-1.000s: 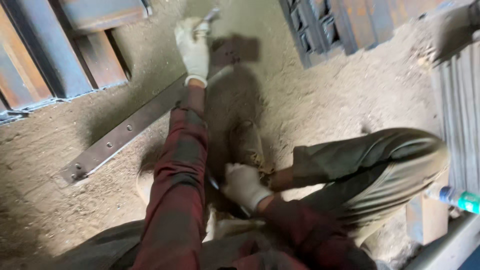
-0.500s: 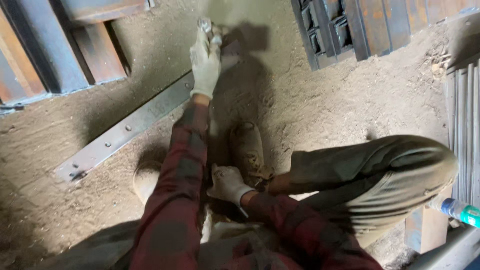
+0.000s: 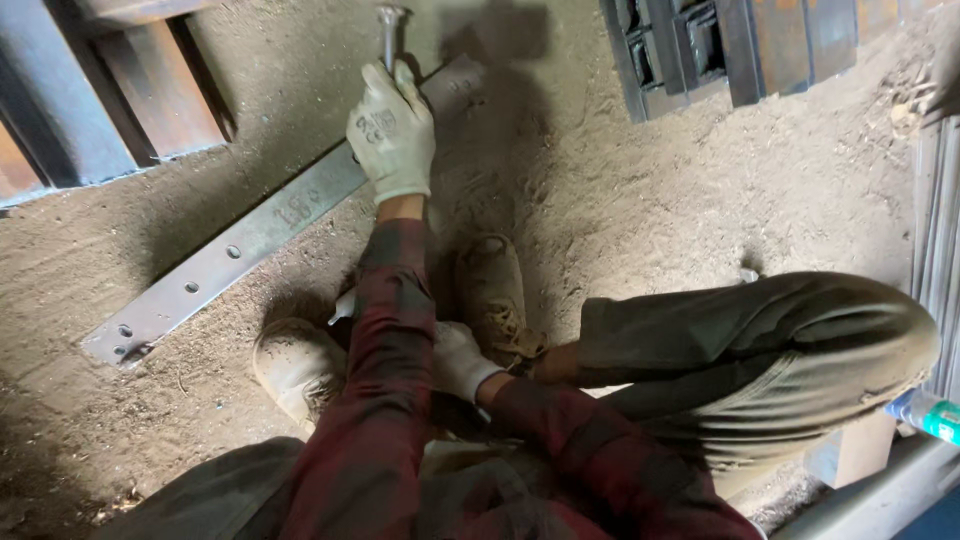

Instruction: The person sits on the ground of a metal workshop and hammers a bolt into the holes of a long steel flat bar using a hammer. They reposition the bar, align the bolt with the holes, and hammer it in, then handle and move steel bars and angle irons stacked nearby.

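Observation:
My left hand [image 3: 391,128], in a white glove, reaches forward and is closed around a short metal rod with a rounded head [image 3: 386,28]. It holds the rod upright over the far end of a long flat steel bar with drilled holes [image 3: 232,250] that lies diagonally on the dirt floor. My right hand [image 3: 462,360], also gloved, rests low between my two dusty shoes [image 3: 492,290]. It is partly hidden behind my left forearm. A pale tip [image 3: 343,306] shows beyond the sleeve; whether the right hand grips it is unclear.
Rusty steel beams [image 3: 150,90] lie at the far left, and more steel sections [image 3: 700,50] are stacked at the far right. Ribbed metal sheeting [image 3: 940,210] runs along the right edge. A bottle with a green band [image 3: 925,412] lies at the lower right beside my bent knee [image 3: 800,350].
My left hand has shifted with the rod along the far end of the bar and now stands it upright. My right hand has stayed low between my shoes.

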